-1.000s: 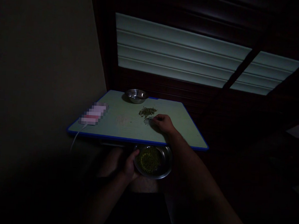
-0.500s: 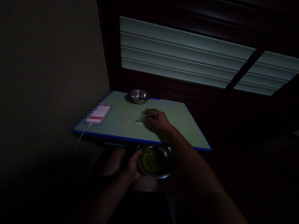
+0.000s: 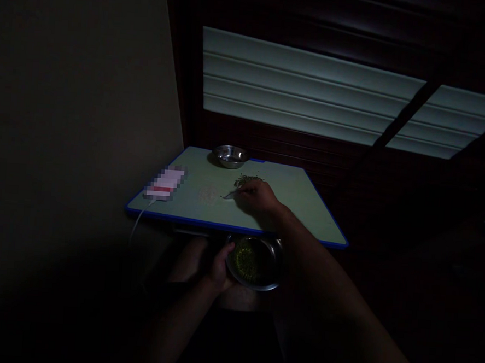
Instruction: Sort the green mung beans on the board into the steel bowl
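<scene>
My left hand [image 3: 222, 268] grips the left rim of a metal bowl [image 3: 269, 284], thumb over the edge, below the table's near side. Small green beans [image 3: 246, 261] lie inside that bowl. Over the table [image 3: 294, 198], my right hand [image 3: 258, 194] is closed on a small pale spoon [image 3: 229, 194], whose tip points left and down at the tabletop. Just beyond this hand spreads a patch of small dark green beans [image 3: 246, 180]. Left of the spoon's tip is a thin patch of pale grains [image 3: 209, 195]. The dim light hides fine detail.
A second metal bowl [image 3: 230, 157] stands at the table's far edge. On the left lies a blurred-out phone-like object [image 3: 166, 183] with a white cable [image 3: 136, 221] hanging over the edge. A wall [image 3: 108, 85] rises at left, and dark slatted doors [image 3: 306, 87] stand behind.
The whole view has shifted slightly, so everything sits a little further right. The spoon's tip is tilted slightly lower. Both hands keep their holds.
</scene>
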A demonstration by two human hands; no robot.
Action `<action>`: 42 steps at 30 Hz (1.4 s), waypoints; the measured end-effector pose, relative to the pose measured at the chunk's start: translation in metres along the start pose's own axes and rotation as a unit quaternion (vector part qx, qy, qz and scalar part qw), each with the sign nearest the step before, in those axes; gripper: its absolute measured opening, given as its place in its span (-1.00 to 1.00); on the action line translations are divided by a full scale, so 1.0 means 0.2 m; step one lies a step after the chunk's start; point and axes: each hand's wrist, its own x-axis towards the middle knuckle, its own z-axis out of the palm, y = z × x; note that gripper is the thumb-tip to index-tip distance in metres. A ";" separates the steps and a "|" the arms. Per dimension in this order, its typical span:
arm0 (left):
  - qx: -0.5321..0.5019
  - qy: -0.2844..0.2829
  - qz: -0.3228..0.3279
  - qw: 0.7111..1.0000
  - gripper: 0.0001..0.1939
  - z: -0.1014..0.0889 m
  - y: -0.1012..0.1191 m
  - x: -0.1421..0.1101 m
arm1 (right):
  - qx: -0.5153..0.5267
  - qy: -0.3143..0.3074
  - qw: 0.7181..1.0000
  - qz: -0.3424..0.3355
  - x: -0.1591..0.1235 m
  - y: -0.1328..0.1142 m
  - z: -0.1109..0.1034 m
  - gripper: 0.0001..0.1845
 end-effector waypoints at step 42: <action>-0.009 0.015 -0.016 1.000 -0.70 0.01 0.00 0.00 | 0.014 -0.074 0.997 -0.024 -0.12 0.01 -0.12 -0.84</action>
